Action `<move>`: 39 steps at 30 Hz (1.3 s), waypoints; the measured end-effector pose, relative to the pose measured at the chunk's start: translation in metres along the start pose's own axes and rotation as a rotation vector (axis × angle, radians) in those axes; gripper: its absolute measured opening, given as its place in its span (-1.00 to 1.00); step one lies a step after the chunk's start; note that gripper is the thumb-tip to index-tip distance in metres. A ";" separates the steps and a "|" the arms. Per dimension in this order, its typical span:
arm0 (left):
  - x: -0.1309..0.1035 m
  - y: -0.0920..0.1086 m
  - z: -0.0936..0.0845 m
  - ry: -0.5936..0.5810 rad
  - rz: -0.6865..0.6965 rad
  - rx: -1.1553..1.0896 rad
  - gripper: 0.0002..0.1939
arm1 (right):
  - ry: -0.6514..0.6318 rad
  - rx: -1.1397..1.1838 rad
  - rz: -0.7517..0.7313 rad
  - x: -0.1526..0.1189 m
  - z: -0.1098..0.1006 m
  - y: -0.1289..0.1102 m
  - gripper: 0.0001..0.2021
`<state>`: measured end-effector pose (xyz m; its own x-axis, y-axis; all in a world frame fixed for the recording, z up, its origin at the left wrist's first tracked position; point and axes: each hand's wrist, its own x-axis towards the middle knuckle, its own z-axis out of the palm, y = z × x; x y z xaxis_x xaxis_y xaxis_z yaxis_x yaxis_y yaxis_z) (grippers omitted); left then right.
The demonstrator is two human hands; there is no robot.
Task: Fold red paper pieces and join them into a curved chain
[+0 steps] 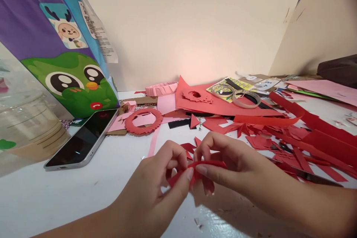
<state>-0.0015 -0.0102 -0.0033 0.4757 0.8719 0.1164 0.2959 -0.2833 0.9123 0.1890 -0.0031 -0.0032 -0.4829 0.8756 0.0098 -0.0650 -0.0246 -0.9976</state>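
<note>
Both of my hands pinch one small piece of folded red paper (pixel 212 163) above the white table. My left hand (pixel 164 178) grips its left end between thumb and fingers. On the other side, my right hand (pixel 223 160) has its thumb on top of the paper, with the fingertips partly hidden behind it. Just beyond the hands lie loose red paper pieces (pixel 187 148). A ring of pleated red paper (pixel 128 123) rests on the table farther back to the left.
At left stand a printed paper bag (pixel 64 44), a plastic cup (pixel 30 126) and a phone (pixel 83 139). Red paper scraps (pixel 295 134) spread over the right side, with a dark blade-like tool (pixel 315 177) among them. Tape rolls (pixel 247 99) lie at the back.
</note>
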 end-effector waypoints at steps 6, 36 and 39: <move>0.002 0.000 -0.002 0.024 -0.056 0.012 -0.87 | 0.058 0.215 -0.053 -0.001 0.003 0.009 -0.71; 0.003 -0.005 -0.002 0.145 -0.023 -0.070 -0.76 | 0.001 -0.091 -0.289 -0.006 -0.002 0.012 -0.83; 0.004 -0.006 -0.002 0.149 -0.028 -0.060 -0.76 | 0.010 -0.096 -0.328 -0.005 -0.003 0.014 -0.80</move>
<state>-0.0032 -0.0039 -0.0071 0.3385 0.9299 0.1436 0.2551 -0.2376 0.9373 0.1933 -0.0062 -0.0172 -0.4416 0.8338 0.3314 -0.1330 0.3045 -0.9432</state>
